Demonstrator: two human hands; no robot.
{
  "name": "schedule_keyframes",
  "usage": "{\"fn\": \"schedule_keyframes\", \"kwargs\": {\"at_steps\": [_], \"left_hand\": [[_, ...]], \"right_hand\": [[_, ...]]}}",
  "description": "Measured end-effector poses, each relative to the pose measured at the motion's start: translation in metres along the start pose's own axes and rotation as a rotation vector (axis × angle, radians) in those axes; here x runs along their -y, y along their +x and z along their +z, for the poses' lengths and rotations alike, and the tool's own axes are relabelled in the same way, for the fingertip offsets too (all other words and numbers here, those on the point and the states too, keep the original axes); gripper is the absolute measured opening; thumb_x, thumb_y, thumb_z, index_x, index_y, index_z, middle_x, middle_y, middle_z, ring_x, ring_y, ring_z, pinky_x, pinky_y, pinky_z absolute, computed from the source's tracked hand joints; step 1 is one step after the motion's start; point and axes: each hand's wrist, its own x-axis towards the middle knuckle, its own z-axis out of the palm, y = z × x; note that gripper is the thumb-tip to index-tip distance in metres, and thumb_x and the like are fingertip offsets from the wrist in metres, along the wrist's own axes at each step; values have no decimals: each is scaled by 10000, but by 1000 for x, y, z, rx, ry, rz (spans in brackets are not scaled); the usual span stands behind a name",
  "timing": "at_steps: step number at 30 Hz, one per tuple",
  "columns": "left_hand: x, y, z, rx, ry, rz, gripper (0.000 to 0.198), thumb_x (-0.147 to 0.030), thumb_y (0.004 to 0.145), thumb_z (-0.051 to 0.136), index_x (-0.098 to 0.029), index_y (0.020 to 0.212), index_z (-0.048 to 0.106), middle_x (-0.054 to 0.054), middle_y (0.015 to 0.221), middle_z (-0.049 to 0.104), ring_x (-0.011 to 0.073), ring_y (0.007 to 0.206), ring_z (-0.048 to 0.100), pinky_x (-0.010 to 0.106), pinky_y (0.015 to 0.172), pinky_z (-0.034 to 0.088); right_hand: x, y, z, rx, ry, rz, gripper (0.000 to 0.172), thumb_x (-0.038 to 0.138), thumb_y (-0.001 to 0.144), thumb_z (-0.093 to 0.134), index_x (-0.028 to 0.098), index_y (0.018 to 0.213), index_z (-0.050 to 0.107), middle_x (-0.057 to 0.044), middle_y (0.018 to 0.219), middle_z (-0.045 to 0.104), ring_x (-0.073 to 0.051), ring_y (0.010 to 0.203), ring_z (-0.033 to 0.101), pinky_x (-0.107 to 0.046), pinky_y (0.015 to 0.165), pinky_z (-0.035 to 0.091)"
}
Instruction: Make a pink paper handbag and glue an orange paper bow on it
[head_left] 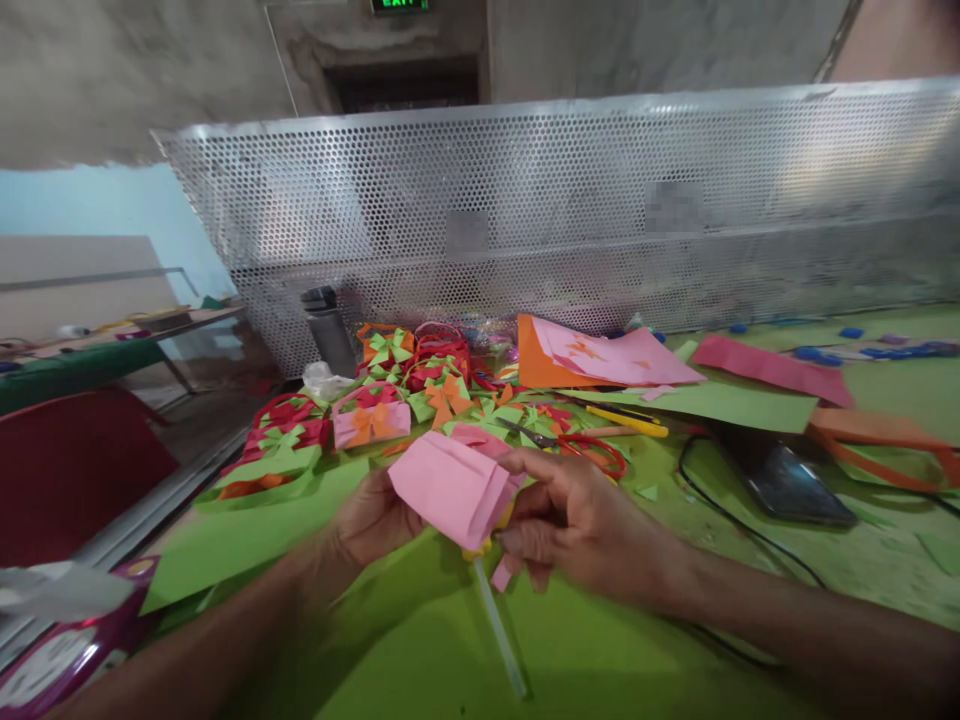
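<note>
A folded pink paper bag (444, 485) is held up over the green table between my two hands. My left hand (375, 520) grips its left side, with the fingers partly hidden behind the paper. At the right edge, my right hand (577, 520) has its fingers curled against the bag. A small pink paper strip (501, 575) sticks out below those fingers. Under the bag, a yellow tool, mostly hidden, shows a little, and a translucent glue stick (500, 635) extends from it towards me. Red-handled scissors (600, 452) lie just beyond my right hand.
Small finished paper bags with bows (373, 422) crowd the back left, near a dark bottle (330, 330). Pink sheets (615, 350), a yellow cutter (628, 420), a phone (784, 475) and a black cable (739, 520) lie right. A perforated metal panel (525, 180) stands behind.
</note>
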Motion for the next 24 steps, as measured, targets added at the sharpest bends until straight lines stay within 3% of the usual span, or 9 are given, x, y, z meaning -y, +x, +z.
{"fn": "schedule_keyframes", "kwargs": {"at_steps": [3,6,10,14,17,20,24], "left_hand": [[2,0,1,-11,19,-3,411,-332,928,238,-169,1064,590,73,1130,635,215,1063,576,416,877,453],[5,1,-1,-10,28,-11,418,-412,899,314,-149,1094,574,117,1137,628,248,1051,584,425,853,473],[10,1,-7,56,-303,-121,329,-328,831,491,-151,1087,596,82,1107,651,218,1035,593,351,865,473],[7,0,-7,138,-581,-179,328,-277,794,557,-119,1074,620,78,1091,662,197,1022,600,314,904,444],[-1,2,0,239,-606,-179,350,-300,765,601,-108,1055,635,89,1079,665,217,1021,603,317,890,451],[-7,3,2,287,-585,-162,375,-349,747,623,-99,1024,651,88,1008,693,224,959,631,310,857,465],[-3,0,-9,205,-530,-173,293,-308,735,643,-124,959,683,72,942,714,211,874,659,299,807,491]], "right_hand": [[2,0,-2,58,-36,34,283,191,794,552,176,1075,523,-10,702,630,-117,583,613,-191,460,455],[3,2,-4,-9,26,61,352,199,782,575,174,1123,489,16,635,607,-127,568,629,-187,441,465],[3,3,-3,-74,116,83,419,196,760,605,170,1149,452,32,616,592,-124,528,627,-182,422,471],[4,1,-1,-100,71,34,340,202,766,600,169,1091,507,6,682,617,-91,506,589,-180,430,471],[1,-3,0,-141,11,-3,232,220,781,590,173,1004,546,17,659,602,-68,483,545,-174,441,451],[-4,-8,2,-98,-58,-20,145,260,797,575,174,914,563,13,656,595,-66,486,509,-189,458,426],[-7,-13,5,-86,-179,-53,213,258,795,584,210,1000,550,28,656,576,-76,519,476,-203,487,401]]}}
